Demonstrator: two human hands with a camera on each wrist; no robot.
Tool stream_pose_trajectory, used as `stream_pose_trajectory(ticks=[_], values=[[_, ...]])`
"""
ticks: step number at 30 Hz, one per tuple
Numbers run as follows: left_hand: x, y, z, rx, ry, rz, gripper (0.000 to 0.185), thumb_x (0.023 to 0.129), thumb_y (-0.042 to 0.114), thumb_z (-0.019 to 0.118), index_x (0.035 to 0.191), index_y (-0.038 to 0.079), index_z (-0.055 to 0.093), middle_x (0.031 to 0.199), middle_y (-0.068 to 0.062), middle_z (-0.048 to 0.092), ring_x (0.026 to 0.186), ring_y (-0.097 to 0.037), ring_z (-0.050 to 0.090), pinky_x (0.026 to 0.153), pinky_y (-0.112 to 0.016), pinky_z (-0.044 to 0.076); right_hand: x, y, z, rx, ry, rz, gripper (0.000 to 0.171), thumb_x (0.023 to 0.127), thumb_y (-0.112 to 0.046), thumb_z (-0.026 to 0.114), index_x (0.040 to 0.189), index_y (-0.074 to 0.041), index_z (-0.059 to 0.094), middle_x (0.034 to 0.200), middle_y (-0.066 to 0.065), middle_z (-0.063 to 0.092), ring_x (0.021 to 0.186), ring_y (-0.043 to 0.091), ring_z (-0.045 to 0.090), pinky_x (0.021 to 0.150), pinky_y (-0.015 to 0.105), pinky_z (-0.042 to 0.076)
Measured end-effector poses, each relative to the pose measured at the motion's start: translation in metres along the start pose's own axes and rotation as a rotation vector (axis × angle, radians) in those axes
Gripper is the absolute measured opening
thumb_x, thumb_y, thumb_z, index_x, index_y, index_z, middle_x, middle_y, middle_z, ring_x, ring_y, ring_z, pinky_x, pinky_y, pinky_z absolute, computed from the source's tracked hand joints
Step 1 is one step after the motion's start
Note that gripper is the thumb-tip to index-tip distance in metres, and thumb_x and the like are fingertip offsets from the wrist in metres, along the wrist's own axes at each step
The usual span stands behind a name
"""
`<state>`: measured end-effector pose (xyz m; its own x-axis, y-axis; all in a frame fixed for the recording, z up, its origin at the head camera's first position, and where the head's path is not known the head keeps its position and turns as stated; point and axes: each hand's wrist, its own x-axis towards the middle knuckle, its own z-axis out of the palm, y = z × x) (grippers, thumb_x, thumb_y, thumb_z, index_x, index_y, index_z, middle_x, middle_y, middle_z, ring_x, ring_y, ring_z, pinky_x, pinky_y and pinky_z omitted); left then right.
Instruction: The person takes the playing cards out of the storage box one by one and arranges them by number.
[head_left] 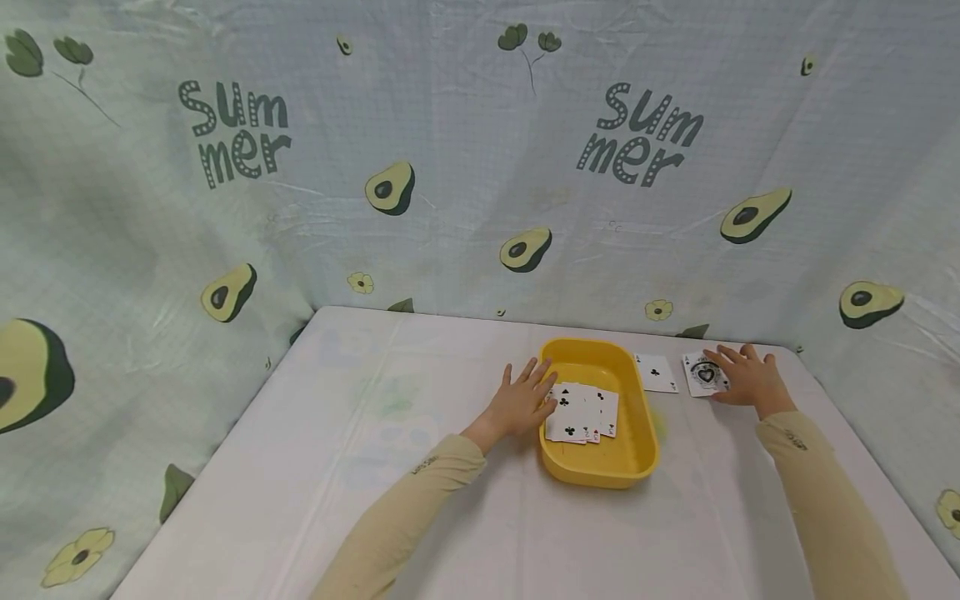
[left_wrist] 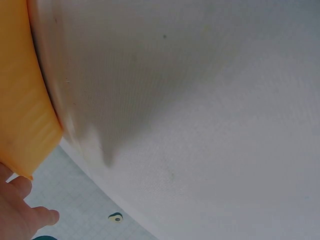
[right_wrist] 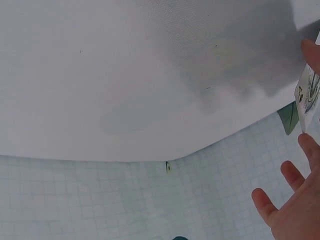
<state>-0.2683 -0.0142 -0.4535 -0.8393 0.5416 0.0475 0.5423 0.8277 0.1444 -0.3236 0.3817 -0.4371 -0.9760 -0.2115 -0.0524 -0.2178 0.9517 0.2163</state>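
A yellow plastic tray (head_left: 598, 472) stands on the table, with several playing cards (head_left: 576, 412) lying face up inside. My left hand (head_left: 520, 406) lies over its left rim, fingers spread; the tray's outer wall (left_wrist: 25, 100) fills the left edge of the left wrist view. To the right of the tray, my right hand (head_left: 752, 382) pinches an ornate ace playing card (head_left: 703, 375) by its edges between thumb and index finger. The right wrist view shows that card (right_wrist: 308, 100) tilted, the other fingers stretched away from it.
Between the tray and the right hand, a club card (head_left: 656, 373) lies face up on the white table (head_left: 420, 400). Behind the table's back edge hangs a cloth (head_left: 450, 100) printed with avocados and lettering.
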Motion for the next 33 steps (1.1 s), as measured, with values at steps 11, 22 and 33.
stream_pose_trajectory(ticks=[11,22,33], values=[[0.0,0.001,0.001,0.001,0.013,0.007,0.051,0.096,0.036,0.027,0.142,0.016,0.025,0.152,0.0,0.011,0.14,-0.024,0.009,0.107,-0.056,0.012,-0.003,-0.003,-0.004,-0.022,-0.009,-0.001,0.077,0.069,-0.04,0.07,0.131,-0.008,0.036,0.134,0.023,0.037,0.114,0.045,0.033,0.089,0.067,0.026],[0.0,0.001,0.001,-0.001,0.013,-0.002,0.051,0.096,0.037,0.027,0.142,0.016,0.024,0.151,0.0,0.011,0.14,-0.023,0.009,0.108,-0.056,0.011,-0.003,-0.007,-0.004,-0.022,-0.021,0.013,0.077,0.069,-0.037,0.07,0.132,-0.007,0.035,0.136,0.024,0.035,0.115,0.046,0.033,0.089,0.067,0.027],[-0.001,0.001,-0.001,-0.001,0.016,-0.004,0.05,0.096,0.036,0.028,0.142,0.016,0.025,0.151,0.0,0.012,0.14,-0.024,0.011,0.108,-0.056,0.012,-0.005,-0.016,-0.009,-0.016,0.031,-0.038,0.071,0.074,-0.035,0.066,0.131,-0.005,0.038,0.136,0.025,0.035,0.112,0.044,0.035,0.085,0.064,0.032]])
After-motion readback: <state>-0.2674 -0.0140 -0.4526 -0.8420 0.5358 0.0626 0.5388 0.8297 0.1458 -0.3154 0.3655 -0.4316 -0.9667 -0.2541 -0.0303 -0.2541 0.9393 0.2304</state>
